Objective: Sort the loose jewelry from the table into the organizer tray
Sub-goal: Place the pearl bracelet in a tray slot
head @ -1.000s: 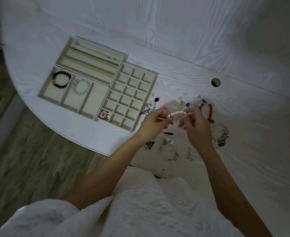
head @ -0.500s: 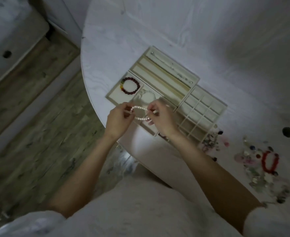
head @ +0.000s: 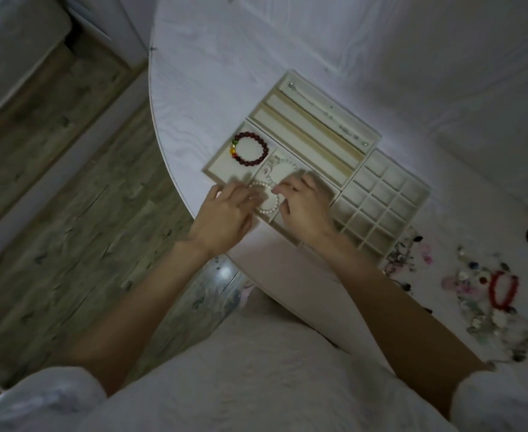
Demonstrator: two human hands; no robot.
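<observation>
Pearl bracelet (head: 267, 198) lies between the two hands, over the near edge of the organizer tray (head: 362, 157), at the second of the wide compartments from the left. Its white beads form a loop whose left side meets the fingertips of the left hand (head: 225, 213) and whose right side meets the thumb and forefinger of the right hand (head: 303, 204). The left hand's fingers are blurred and reach toward the beads; whether they pinch the strand or only touch it cannot be told. The right hand's fingers are curled, with the thumb and forefinger closed narrowly at the strand's upper right. Whether the bracelet rests on the tray floor or hangs just above it cannot be told.

In the compartment to the left lies a dark red bead bracelet (head: 250, 148) with a few green and orange beads. Just beyond the pearls, in the same compartment, sits a pale bracelet (head: 283, 166), partly hidden. A thin chain (head: 328, 112) lies along the farthest long slot. To the right are small square cells (head: 381, 207). On the white table (head: 212, 88), well to the right of the tray, a scatter of loose jewelry (head: 480, 294) includes a bright red bracelet (head: 504, 289).
</observation>
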